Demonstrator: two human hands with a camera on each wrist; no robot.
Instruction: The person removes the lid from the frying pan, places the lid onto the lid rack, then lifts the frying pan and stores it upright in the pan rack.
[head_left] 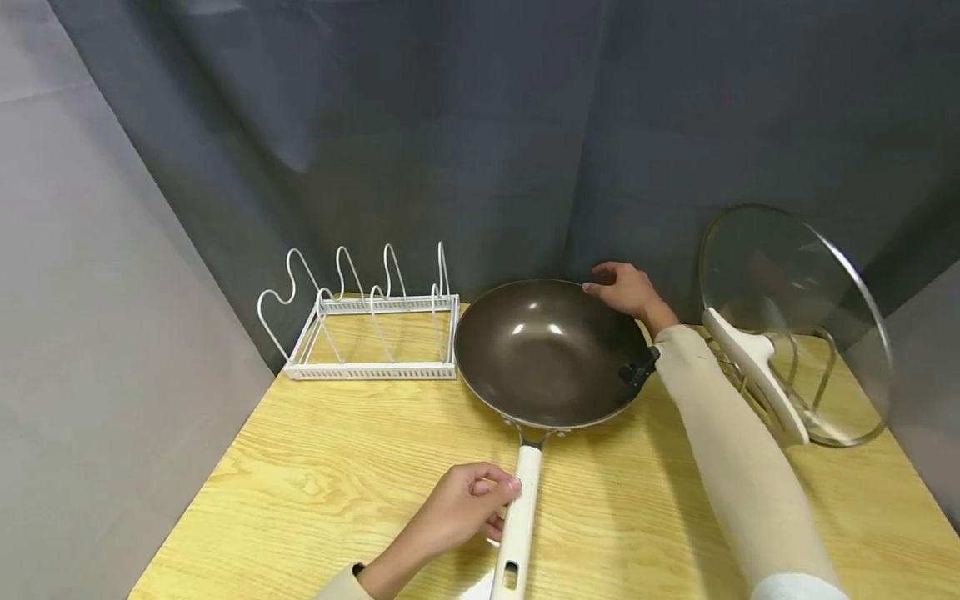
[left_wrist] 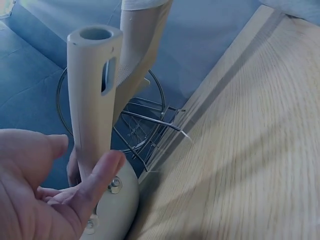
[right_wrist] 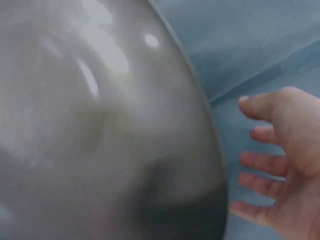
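A dark-coated frying pan (head_left: pixel 547 354) with a cream handle (head_left: pixel 522 508) lies on the wooden table, the handle pointing toward me. Beside that handle is my left hand (head_left: pixel 468 508). Its thumb tip overlaps the handle's left edge, and the fingers are loosely bent without closing round it. The left wrist view shows the handle (left_wrist: pixel 92 95) rising past the loosely spread fingers. My right hand (head_left: pixel 624 290) is at the pan's far right rim. From the right wrist, this hand (right_wrist: pixel 285 165) appears with parted fingers just outside the rim, holding nothing.
A white wire rack (head_left: pixel 371 372) stands left of the pan, close to it. On the right, a glass lid (head_left: pixel 795 275) with a cream handle leans upright in a metal wire stand (head_left: pixel 825 367). Dark cloth (head_left: pixel 450 125) hangs behind the table.
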